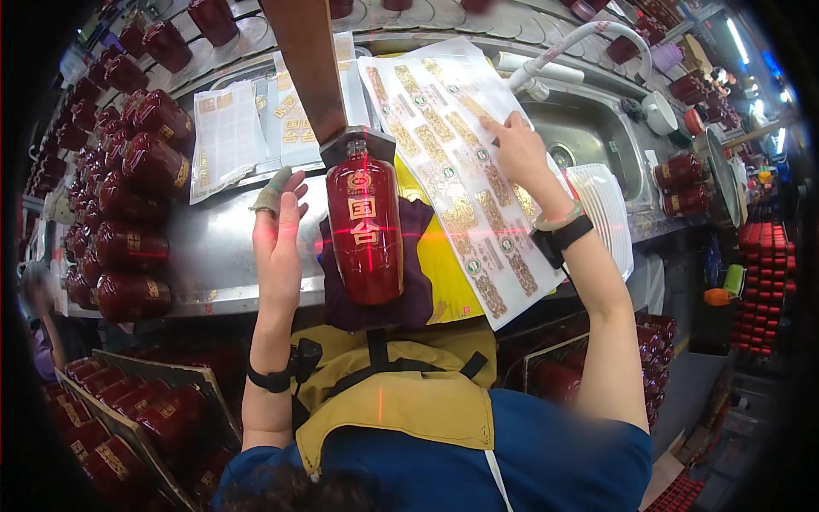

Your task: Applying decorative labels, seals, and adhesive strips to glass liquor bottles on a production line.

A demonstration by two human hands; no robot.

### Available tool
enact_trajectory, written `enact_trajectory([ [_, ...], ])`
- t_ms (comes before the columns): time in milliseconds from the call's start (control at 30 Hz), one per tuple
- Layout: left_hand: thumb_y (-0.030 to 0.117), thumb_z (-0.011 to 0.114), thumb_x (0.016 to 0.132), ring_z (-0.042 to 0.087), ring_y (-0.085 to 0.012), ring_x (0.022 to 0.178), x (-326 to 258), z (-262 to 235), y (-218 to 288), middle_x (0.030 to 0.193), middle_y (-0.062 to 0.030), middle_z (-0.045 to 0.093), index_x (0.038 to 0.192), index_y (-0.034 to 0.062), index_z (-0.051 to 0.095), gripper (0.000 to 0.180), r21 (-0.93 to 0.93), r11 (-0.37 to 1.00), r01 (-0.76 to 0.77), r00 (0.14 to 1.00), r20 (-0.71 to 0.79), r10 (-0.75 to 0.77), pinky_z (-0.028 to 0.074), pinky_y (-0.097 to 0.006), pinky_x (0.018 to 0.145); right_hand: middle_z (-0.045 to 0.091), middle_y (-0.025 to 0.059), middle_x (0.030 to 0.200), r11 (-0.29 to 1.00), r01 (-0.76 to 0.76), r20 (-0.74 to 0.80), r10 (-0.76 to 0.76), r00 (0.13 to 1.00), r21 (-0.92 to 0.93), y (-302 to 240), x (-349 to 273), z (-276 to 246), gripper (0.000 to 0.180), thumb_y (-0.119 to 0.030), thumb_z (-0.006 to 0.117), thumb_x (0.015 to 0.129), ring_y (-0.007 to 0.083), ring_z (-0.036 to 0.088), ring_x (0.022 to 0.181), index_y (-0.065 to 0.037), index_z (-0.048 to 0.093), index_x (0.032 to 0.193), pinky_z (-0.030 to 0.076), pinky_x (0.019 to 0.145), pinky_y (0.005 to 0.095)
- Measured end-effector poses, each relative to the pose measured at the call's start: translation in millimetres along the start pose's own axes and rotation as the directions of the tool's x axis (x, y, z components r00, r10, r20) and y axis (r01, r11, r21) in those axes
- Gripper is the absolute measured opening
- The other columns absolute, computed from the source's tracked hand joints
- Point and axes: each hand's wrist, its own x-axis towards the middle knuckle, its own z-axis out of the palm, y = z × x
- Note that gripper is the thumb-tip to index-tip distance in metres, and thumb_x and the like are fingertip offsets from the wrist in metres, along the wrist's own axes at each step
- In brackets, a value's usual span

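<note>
A dark red glazed bottle (365, 230) with gold raised lettering lies on a dark purple cloth (415, 282) in front of me, its neck against a dark holder (358, 141) at the foot of a brown post. My left hand (280, 222) is left of the bottle, open and apart from it, with cloth covers on some fingertips. My right hand (522, 152) reaches over a large white sheet of gold decals (431, 141). Its index finger stretches out to the sheet near a gold strip, the other fingers partly curled; nothing shows in its grip.
Many red bottles (136, 247) crowd the left side of the metal counter (213, 247). Behind my left hand lie smaller decal sheets (226, 128). A sink (589, 128) with a white curved faucet (589, 30) is at right, beside a stack of white sheets (601, 213). Crated bottles (162, 418) stand below.
</note>
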Motion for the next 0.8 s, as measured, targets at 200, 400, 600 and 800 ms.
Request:
enact_trajectory([
  [200,0.032,0.039,0.112,0.052,-0.0281,0.135,1.9,-2.2,-3.1,0.146,-0.0163,0.053,0.148,0.001,0.045,0.048,0.001,1.0,0.012,1.0,-0.01,-0.012,0.042,-0.043,0.113,0.059,0.0195,0.121,0.913,-0.319,0.06,0.314,0.947,0.253,82.2,26.4,15.7,0.028,-0.028,0.073,0.087,0.039,0.063,0.111,-0.011,0.076,0.108,0.053,0.093,0.0475],
  [400,0.032,0.04,0.112,0.052,-0.028,0.134,4.0,1.5,-0.1,0.146,-0.0157,0.054,0.148,0.003,0.046,0.047,-0.026,1.0,0.003,1.0,0.019,-0.002,0.042,-0.042,0.113,0.075,0.011,0.085,0.603,-0.575,0.245,0.542,0.804,0.553,134.8,16.6,58.3,0.04,-0.042,0.08,0.082,0.0218,0.07,0.08,-0.005,0.078,0.098,0.053,0.08,0.0361],
  [600,0.031,0.04,0.111,0.052,-0.0276,0.134,-0.5,-2.5,5.6,0.146,-0.0161,0.054,0.148,0.0015,0.045,0.047,-0.018,1.0,0.0,1.0,-0.009,0.0,0.041,-0.042,0.113,0.075,0.0046,0.086,0.455,-0.745,0.364,0.669,0.648,0.489,133.4,34.1,45.0,0.039,-0.043,0.083,0.078,0.0195,0.069,0.075,-0.006,0.079,0.092,0.053,0.073,0.036],
  [800,0.03,0.043,0.111,0.052,-0.0277,0.134,-5.4,3.5,10.6,0.145,-0.0168,0.054,0.148,0.0009,0.045,0.047,-0.045,0.998,-0.051,0.998,0.038,0.053,0.042,-0.041,0.113,0.074,0.0099,0.083,0.576,-0.594,0.111,0.659,0.744,0.562,117.2,42.2,45.7,0.033,-0.038,0.082,0.077,0.0253,0.07,0.076,-0.006,0.075,0.083,0.054,0.074,0.0383],
])
